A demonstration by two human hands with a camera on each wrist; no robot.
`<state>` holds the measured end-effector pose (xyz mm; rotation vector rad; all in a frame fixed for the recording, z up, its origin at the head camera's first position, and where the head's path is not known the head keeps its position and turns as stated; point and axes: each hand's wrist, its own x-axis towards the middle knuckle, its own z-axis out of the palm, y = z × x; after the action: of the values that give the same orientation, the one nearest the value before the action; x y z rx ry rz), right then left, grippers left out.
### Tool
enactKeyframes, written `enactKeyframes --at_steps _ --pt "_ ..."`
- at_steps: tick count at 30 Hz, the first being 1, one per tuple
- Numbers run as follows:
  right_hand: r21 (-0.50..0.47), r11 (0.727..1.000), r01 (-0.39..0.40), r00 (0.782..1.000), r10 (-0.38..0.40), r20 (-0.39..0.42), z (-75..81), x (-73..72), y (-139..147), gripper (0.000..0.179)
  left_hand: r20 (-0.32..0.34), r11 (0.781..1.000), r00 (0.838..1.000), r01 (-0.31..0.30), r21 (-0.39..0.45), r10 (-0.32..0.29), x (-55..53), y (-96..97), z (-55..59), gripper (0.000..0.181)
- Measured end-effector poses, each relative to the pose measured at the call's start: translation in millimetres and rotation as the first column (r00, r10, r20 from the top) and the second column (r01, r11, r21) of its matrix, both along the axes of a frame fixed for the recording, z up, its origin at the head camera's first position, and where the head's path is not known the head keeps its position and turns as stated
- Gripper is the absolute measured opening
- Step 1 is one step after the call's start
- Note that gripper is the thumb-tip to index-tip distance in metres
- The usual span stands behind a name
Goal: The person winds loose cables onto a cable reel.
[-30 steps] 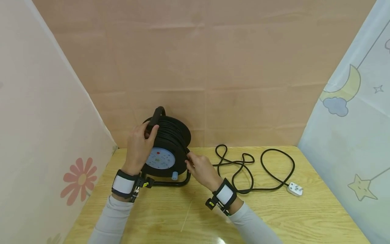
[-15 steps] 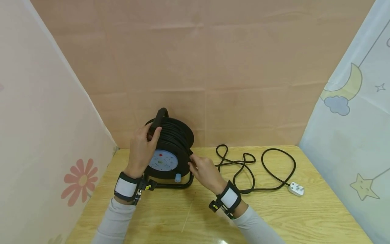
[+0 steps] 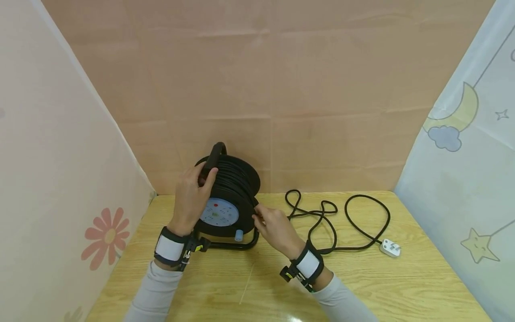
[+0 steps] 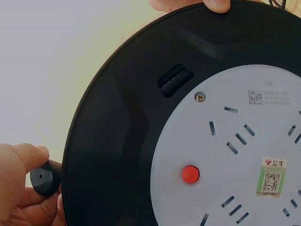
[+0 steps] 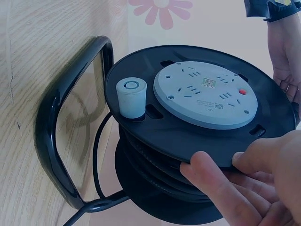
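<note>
A black cable reel [image 3: 229, 179] stands on the table with dark cable wound round its drum. Its pale blue socket panel [image 3: 219, 212] bears a red button [image 4: 190, 174], and a light blue winding knob [image 5: 131, 99] sticks out near the rim. My left hand [image 3: 189, 194] grips the black handle [image 3: 214, 158] on top, fingers curled round it. At the reel's right side, my right hand [image 3: 277, 228] holds the front flange's rim. In the right wrist view its thumb [image 5: 254, 157] lies on the rim's edge, while several fingers reach behind it, partly hidden, beside the wound cable.
Loose black cable [image 3: 346, 248] lies in loops on the wooden table [image 3: 265, 290] to the right, ending in a white plug [image 3: 390, 248]. The reel's tubular stand [image 3: 235, 245] rests on the tabletop. Behind is a brown backdrop [image 3: 322, 112]; printed panels flank both sides.
The reel has shifted slightly to the right along with both hands, which keep their holds. The loose cable and plug look unchanged.
</note>
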<state>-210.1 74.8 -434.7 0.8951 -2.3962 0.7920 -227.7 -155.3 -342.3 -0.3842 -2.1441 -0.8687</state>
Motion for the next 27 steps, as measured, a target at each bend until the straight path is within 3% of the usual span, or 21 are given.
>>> enactKeyframes --at_steps 17,27 --pt "0.007 1.000 -0.001 1.000 0.002 -0.023 4.3 14.1 10.6 0.006 -0.016 1.000 1.000 0.023 -0.002 -0.023 10.6 8.7 5.1 0.038" --pt "0.008 1.000 -0.004 0.999 0.005 -0.038 4.4 14.6 11.9 0.006 -0.015 0.998 1.000 0.017 0.054 -0.016 12.9 9.2 5.3 0.039"
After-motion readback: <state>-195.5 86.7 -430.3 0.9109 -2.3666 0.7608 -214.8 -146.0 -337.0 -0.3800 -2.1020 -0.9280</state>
